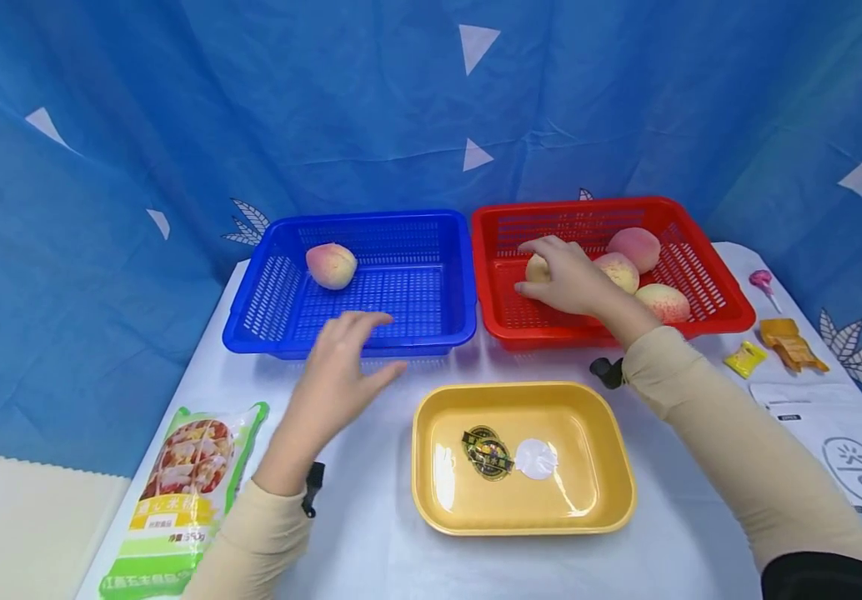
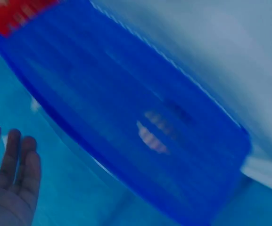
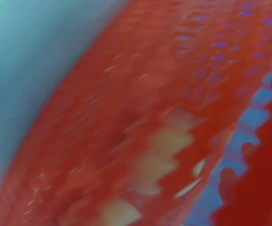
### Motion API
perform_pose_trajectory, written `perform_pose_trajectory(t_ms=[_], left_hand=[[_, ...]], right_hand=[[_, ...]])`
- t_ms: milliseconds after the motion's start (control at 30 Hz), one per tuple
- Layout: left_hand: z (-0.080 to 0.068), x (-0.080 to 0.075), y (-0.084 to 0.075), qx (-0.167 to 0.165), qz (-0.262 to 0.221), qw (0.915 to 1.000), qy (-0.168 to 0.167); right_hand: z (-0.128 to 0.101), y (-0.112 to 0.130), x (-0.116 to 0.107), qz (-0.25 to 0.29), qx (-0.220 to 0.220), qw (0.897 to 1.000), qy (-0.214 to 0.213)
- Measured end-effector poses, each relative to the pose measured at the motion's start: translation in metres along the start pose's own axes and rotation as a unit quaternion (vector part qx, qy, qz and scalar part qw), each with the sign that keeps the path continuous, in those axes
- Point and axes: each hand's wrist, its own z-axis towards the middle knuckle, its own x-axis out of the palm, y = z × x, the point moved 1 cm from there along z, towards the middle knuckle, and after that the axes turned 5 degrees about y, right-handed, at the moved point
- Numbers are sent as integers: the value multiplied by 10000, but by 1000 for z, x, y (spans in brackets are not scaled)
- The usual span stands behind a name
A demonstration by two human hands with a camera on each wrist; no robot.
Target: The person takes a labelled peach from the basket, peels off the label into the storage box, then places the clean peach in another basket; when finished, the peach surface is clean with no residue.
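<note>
Our right hand [image 1: 562, 275] gripped a peach [image 1: 537, 268] in the red basket [image 1: 709, 275] at 1 o'clock beside three more; left hand [image 1: 341, 367] spread wide before the blue basket [image 1: 266, 292], which held one.

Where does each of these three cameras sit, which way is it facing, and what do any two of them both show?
Head: on the person's head, looking forward and down at the table, both baskets, the yellow tray, both sleeves, the left hand and the right hand.
Left wrist: blurred, facing the blue basket; the left hand's fingers show at lower left.
Right wrist: blurred, close on the red basket mesh; no hand visible.
Shared: head and left wrist both show the blue basket holding a peach.
</note>
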Motion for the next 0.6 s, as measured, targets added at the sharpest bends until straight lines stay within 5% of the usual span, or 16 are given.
perform_pose_trajectory(t_ms=[133, 333, 600], left_hand=[[0, -27, 39, -1005, 73, 9945, -300], [-1, -45, 88, -2247, 25, 9744, -76], [1, -43, 114, -2885, -70, 9570, 309]], right_hand=[[12, 37, 1, 13, -202, 9997, -152], [40, 93, 21, 210, -668, 9974, -162], [89, 147, 63, 382, -1064, 9932, 291]])
